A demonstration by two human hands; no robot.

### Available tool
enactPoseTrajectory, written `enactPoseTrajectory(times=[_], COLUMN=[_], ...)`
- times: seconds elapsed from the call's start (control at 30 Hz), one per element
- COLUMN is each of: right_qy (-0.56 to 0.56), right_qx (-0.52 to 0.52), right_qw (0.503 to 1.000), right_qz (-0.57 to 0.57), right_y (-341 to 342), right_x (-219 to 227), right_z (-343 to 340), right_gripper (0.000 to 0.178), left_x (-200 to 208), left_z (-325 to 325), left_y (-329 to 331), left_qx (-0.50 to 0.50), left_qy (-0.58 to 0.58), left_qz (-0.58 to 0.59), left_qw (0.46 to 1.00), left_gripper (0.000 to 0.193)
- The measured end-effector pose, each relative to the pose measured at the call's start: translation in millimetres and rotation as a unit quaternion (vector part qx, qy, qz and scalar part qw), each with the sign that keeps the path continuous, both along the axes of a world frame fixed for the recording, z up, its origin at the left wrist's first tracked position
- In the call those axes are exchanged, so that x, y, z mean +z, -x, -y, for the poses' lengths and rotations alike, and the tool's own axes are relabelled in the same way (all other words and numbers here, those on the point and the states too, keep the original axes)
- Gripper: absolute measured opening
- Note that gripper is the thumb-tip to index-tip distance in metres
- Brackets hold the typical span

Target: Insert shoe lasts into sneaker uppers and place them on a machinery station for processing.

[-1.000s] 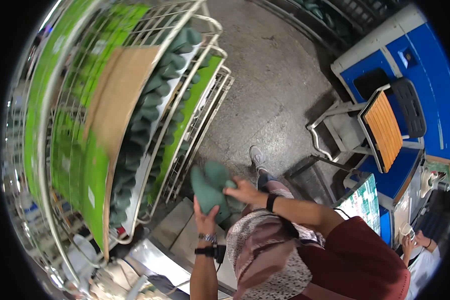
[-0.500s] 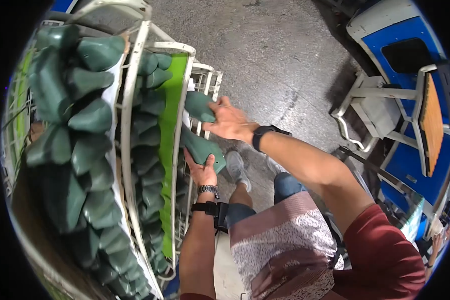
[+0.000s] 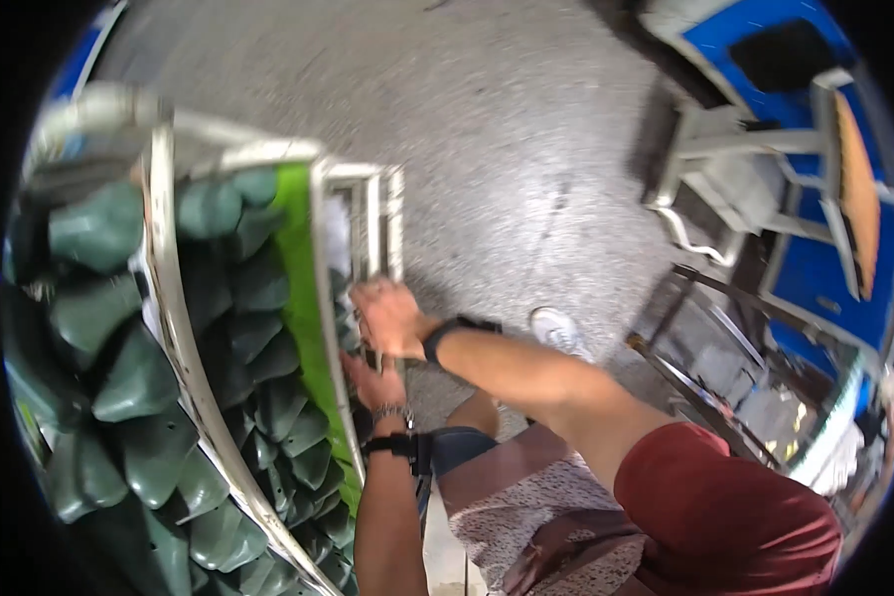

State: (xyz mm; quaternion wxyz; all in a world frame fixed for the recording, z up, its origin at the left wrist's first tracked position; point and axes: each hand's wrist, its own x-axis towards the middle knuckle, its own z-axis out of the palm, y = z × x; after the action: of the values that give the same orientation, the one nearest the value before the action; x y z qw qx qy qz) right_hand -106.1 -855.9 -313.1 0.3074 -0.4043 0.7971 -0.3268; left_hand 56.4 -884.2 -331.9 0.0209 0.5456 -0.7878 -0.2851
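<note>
My right hand (image 3: 387, 316) is at the outer side of a white metal rack (image 3: 317, 228), its fingers bent inward past the rail. Just below it my left hand (image 3: 375, 385) reaches into the same side, its fingertips partly hidden and blurred. Whatever either hand has hold of is out of sight behind the rack's edge. Nearest to them is the lower tier, edged with a bright green panel (image 3: 303, 258). Dark green shoe lasts (image 3: 253, 333) crowd the shelf beyond that panel, and more large shoe lasts (image 3: 134, 377) fill the upper tier on the left.
A curved white rail (image 3: 174, 328) divides the rack's tiers. Grey speckled floor (image 3: 487, 129) lies ahead. To the right stand a white metal frame with a wooden panel (image 3: 857, 199), a blue machine (image 3: 834, 253) and a dark metal frame (image 3: 700, 377). My shoe (image 3: 558, 330) shows below.
Both hands have moved down and left toward the rack. The two green shoe lasts they held outside its edge are no longer visible in them. My view has shifted as well.
</note>
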Motion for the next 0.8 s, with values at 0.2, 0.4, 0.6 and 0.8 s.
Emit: enactPoseTrajectory(times=[0.2, 0.4, 0.6, 0.8], right_qy=[-0.236, -0.182, -0.217, -0.307], right_qx=[-0.225, -0.513, -0.749, -0.635], right_qw=[0.931, 0.827, 0.607, 0.591], right_qz=[0.167, 0.140, -0.152, -0.392], right_y=[-43, -91, -178, -172], right_x=[141, 330, 416, 471], right_z=[-262, -491, -747, -1045], right_gripper=[0.046, 0.048, 0.054, 0.079], left_x=[91, 235, 282, 267], left_z=[-101, -185, -235, -256], left_y=[-35, 19, 52, 24], left_qx=[-0.039, -0.185, -0.407, -0.362], left_qy=[-0.352, -0.417, -0.353, -0.311], left_qz=[-0.090, 0.041, 0.102, 0.159], left_qw=[0.931, 0.889, 0.836, 0.864], left_gripper=[0.071, 0.058, 0.049, 0.025])
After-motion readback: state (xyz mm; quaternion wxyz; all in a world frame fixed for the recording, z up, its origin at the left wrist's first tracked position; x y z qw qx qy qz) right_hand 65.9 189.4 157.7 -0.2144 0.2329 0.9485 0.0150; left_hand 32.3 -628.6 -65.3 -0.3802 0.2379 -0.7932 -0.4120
